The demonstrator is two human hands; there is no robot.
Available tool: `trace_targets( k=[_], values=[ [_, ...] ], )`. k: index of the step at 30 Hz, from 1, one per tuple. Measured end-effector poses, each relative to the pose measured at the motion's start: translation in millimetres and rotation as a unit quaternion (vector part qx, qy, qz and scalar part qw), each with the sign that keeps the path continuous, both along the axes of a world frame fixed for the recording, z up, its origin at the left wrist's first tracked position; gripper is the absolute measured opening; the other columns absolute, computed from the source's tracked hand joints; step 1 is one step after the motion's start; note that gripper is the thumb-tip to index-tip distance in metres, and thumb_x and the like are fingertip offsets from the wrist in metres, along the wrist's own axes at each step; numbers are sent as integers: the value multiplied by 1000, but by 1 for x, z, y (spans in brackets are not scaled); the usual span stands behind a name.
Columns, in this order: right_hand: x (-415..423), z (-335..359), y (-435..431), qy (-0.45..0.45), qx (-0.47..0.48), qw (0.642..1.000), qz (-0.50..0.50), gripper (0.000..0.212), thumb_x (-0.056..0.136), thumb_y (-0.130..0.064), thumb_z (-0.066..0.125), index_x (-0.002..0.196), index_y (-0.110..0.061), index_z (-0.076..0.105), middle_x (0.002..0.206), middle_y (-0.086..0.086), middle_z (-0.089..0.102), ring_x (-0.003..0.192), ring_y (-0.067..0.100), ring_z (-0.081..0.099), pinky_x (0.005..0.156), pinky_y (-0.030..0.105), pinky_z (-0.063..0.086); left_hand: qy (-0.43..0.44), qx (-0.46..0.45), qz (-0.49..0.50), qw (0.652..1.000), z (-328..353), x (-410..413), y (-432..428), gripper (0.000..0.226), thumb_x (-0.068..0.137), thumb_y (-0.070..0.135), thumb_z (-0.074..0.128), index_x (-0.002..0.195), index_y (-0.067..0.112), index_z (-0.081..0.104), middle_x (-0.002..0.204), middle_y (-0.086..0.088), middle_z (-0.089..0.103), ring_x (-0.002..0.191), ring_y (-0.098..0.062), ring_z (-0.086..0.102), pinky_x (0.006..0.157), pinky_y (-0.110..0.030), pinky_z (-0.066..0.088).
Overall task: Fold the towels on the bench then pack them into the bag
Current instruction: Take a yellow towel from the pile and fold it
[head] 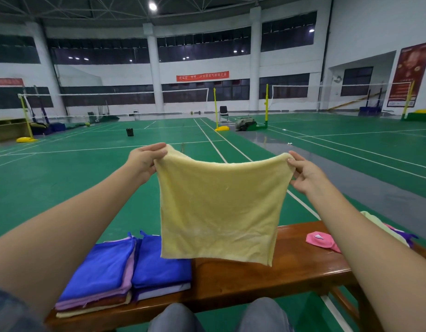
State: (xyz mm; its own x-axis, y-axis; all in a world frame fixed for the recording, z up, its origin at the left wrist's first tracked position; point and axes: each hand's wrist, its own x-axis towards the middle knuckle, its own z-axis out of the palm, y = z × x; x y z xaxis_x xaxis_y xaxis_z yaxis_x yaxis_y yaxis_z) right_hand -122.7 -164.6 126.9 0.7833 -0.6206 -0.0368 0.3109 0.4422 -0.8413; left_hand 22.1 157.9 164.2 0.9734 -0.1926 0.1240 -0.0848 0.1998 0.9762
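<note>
Left hand [145,161] pinches one top corner of the yellow towel [219,212]. Right hand [305,172] pinches the other, fingers [294,161] curled. Towel hangs above the tabletop [267,276].

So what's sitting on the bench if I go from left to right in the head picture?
Folded towel stack with blue on top → second blue-topped stack → pink item → loose towel heap at the right edge. The held-up yellow towel overlaps the second stack, so it is left out.
</note>
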Motion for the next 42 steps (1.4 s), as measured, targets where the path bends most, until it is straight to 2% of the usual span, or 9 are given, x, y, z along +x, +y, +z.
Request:
trace_targets(
  k=[5, 8, 10, 14, 19, 26, 31, 36, 42],
  values=[
    [2, 0, -5, -50, 9, 998, -40, 24, 86, 7, 56, 88, -16, 63, 88, 4, 62, 76, 15, 59, 62, 24, 52, -29, 16, 6, 999, 1, 0, 3, 36, 84, -3, 64, 118, 6, 61, 94, -6, 64, 82, -15, 61, 69, -21, 55],
    [5, -4, -12, -8, -141, 985, -95, 28, 83, 10, 59, 105, -7, 65, 94, 6, 63, 84, 18, 59, 67, 24, 53, -62, 62, 10, 996, 3, 2, 6, 35, 82, -3, 66, 116, 5, 62, 92, -6, 64, 79, -13, 62, 64, -17, 56],
    [5, -8, -15, 38, -274, 952, -134, 35, 84, 10, 59, 115, -4, 63, 104, 8, 62, 94, 20, 56, 81, 28, 50, -80, 99, 18, 992, 4, 6, 7, 36, 80, -2, 68, 115, 2, 62, 98, -7, 64, 81, -13, 61, 66, -18, 55],
    [3, -11, -14, 118, -500, 841, -170, 30, 88, 4, 55, 117, 2, 62, 106, 13, 62, 94, 18, 51, 83, 25, 38, -138, 192, 44, 971, 4, 9, 5, 36, 78, -1, 71, 113, -3, 63, 100, -10, 61, 79, -12, 59, 65, -15, 56],
    [2, -19, -16, 175, -582, 768, -203, 18, 90, -4, 54, 98, 5, 68, 103, 20, 67, 95, 29, 58, 75, 26, 37, -227, 334, 95, 910, 1, 14, 6, 36, 75, 2, 75, 109, -4, 66, 95, -13, 65, 79, -20, 58, 86, -33, 52],
    [11, -22, -26, 196, -547, 772, -258, 14, 92, -10, 53, 91, -2, 64, 106, 17, 60, 85, 21, 47, 72, 26, 31, -306, 430, 129, 840, -7, 29, -11, 21, 83, 14, 70, 97, 0, 71, 96, -15, 69, 81, -22, 57, 79, -34, 49],
    [31, -26, -41, 219, -501, 792, -272, 14, 94, -17, 53, 92, -5, 61, 109, 7, 50, 92, 22, 49, 75, 31, 36, -283, 434, 155, 841, -21, 59, -31, 23, 86, 27, 67, 99, 8, 68, 112, -11, 64, 105, -28, 56, 79, -35, 44],
    [65, -24, -51, 183, -383, 859, -287, 10, 95, -14, 50, 85, -12, 53, 71, -6, 49, 78, 20, 49, 68, 29, 37, -263, 363, 180, 876, -23, 83, -61, 13, 88, 22, 63, 95, 11, 65, 102, -8, 66, 89, -23, 56, 76, -34, 45],
    [101, 8, -64, 114, -307, 887, -326, 10, 95, -14, 50, 85, -11, 52, 70, -10, 47, 78, 17, 49, 70, 28, 38, -298, 312, 219, 875, 5, 112, -91, 8, 89, 23, 62, 90, 15, 62, 98, -6, 66, 92, -25, 59, 83, -39, 48]
  ],
)
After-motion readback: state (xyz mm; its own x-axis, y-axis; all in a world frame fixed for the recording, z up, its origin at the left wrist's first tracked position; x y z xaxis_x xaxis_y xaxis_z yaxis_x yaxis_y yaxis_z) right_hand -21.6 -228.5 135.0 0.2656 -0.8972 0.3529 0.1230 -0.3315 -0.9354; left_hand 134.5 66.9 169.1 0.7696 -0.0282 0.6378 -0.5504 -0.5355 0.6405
